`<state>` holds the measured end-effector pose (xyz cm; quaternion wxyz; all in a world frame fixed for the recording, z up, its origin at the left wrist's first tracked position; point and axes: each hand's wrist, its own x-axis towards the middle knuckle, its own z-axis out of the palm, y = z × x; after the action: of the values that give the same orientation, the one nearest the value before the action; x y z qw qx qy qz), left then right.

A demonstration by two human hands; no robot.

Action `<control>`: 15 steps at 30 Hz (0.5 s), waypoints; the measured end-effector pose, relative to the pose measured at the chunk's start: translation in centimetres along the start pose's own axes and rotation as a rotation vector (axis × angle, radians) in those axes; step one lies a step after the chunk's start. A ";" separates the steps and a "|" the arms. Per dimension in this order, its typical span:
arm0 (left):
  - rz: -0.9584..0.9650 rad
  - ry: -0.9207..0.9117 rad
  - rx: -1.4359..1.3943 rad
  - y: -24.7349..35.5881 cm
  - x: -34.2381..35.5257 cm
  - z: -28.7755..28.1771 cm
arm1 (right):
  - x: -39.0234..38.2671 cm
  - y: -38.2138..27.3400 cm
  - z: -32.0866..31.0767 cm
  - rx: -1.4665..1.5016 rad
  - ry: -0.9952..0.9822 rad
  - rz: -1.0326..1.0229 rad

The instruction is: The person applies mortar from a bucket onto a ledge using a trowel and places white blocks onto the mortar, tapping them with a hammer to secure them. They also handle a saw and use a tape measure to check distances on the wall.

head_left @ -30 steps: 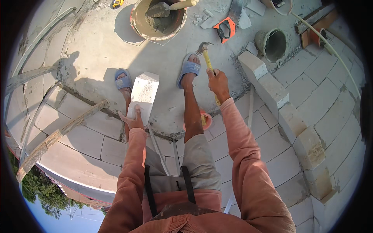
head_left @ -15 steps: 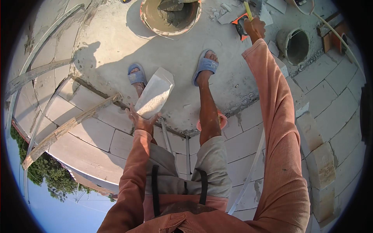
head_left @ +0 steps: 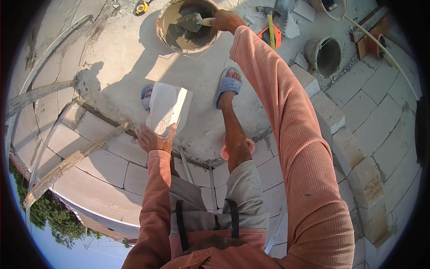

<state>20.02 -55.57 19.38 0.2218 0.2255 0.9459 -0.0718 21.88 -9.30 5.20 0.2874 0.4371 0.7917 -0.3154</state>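
Note:
My left hand (head_left: 156, 139) grips the lower end of a white lightweight block (head_left: 163, 107), which is held above the floor between my sandalled feet. My right hand (head_left: 226, 20) is stretched up to the grey mortar bucket (head_left: 163, 38), closed round the pale handle of a trowel (head_left: 190, 22) whose blade sits in the mortar. Just right of that hand, a yellow-handled claw hammer (head_left: 270, 31) lies by an orange-handled hand saw (head_left: 277, 38).
Grey bucket (head_left: 327, 56), pink container (head_left: 224, 150) behind my right leg, tape measure (head_left: 141, 8) at top. Low block walls (head_left: 98, 163) flank me, with a wooden plank (head_left: 76, 161) at left, a hose (head_left: 394, 62) and a row of blocks (head_left: 349, 148) at right.
My right hand has left the hammer by the saw and moved left onto the trowel. The block in my left hand has turned, showing a different face.

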 end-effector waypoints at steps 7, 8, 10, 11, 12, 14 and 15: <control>-0.115 -0.225 -0.112 1.6 2.3 -1.6 | -13.2 3.1 1.9 1.520 -0.262 0.246; -0.097 -0.203 -0.144 1.6 2.4 -1.9 | -15.2 3.3 2.6 1.578 -0.289 0.252; -0.124 -0.280 -0.050 1.4 2.5 -2.2 | -17.9 3.6 3.6 1.630 -0.330 0.273; -0.129 -0.296 -0.056 1.2 2.5 -2.3 | -18.9 3.6 3.9 1.533 -0.295 0.291; -0.137 -0.289 -0.016 1.0 2.6 -2.2 | -19.9 3.4 4.4 1.437 -0.268 0.309; -0.157 -0.291 0.062 0.2 2.6 -2.5 | -21.5 3.1 4.6 1.472 -0.453 0.349; -0.176 -0.315 0.090 0.1 2.9 -2.5 | -22.8 2.8 4.8 1.432 -0.384 0.326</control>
<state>16.77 -53.77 20.31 0.3499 0.1376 0.9114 -0.1675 35.49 -23.42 18.14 0.1093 0.5659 0.2550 -0.7764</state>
